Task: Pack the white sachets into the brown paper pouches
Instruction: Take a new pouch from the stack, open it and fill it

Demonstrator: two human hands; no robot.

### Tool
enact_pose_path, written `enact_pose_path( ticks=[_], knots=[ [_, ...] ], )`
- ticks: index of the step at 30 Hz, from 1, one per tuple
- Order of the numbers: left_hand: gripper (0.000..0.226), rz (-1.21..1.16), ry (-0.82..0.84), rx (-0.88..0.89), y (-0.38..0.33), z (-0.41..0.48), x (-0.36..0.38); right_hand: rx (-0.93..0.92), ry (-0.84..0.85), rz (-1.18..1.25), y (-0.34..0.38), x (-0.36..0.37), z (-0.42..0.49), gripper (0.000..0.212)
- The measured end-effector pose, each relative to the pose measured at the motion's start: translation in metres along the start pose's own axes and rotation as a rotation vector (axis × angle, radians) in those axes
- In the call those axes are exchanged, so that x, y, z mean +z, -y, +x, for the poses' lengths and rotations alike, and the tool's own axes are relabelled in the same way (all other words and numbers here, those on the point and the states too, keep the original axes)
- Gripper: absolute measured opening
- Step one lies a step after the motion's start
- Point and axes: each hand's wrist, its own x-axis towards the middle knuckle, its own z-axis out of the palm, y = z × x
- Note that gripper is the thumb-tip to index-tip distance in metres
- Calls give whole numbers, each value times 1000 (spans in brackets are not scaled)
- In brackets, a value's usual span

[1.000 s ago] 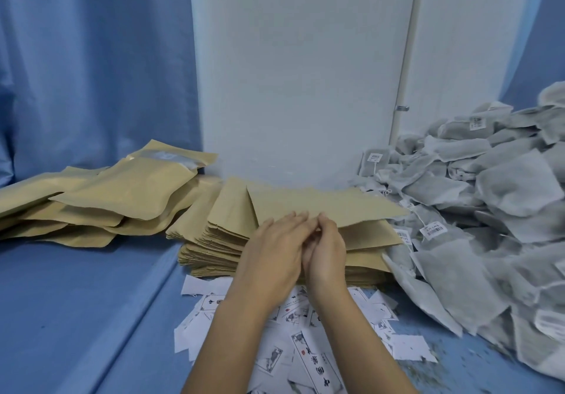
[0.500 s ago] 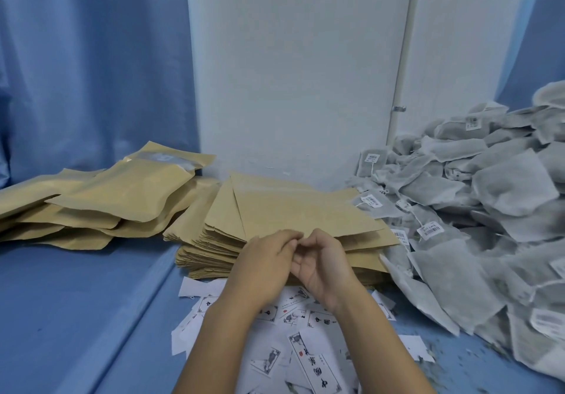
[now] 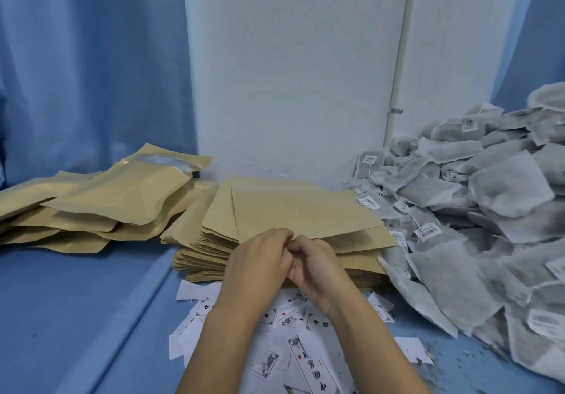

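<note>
The left hand (image 3: 260, 260) and right hand (image 3: 319, 268) meet, fingers curled, pinching the near lip of the top pouch (image 3: 301, 207) on the flat stack (image 3: 200, 254); their fingers hide whether its mouth has parted. The step looks like opening a pouch. Next, one hand should hold it open while the other reaches right for the white sachets (image 3: 495, 207) heaped on the bench (image 3: 76, 317)
</note>
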Motion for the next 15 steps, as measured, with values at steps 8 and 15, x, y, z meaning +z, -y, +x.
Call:
enact_pose_path(
  ticks=[8, 15],
  knots=[
    [27, 65, -29, 13, 1, -2, 2, -109, -299, 34, -10, 9, 5, 25],
    [24, 37, -134, -57, -2, -2, -1, -138, -409, -54, -15, 14, 2, 30]
  ],
)
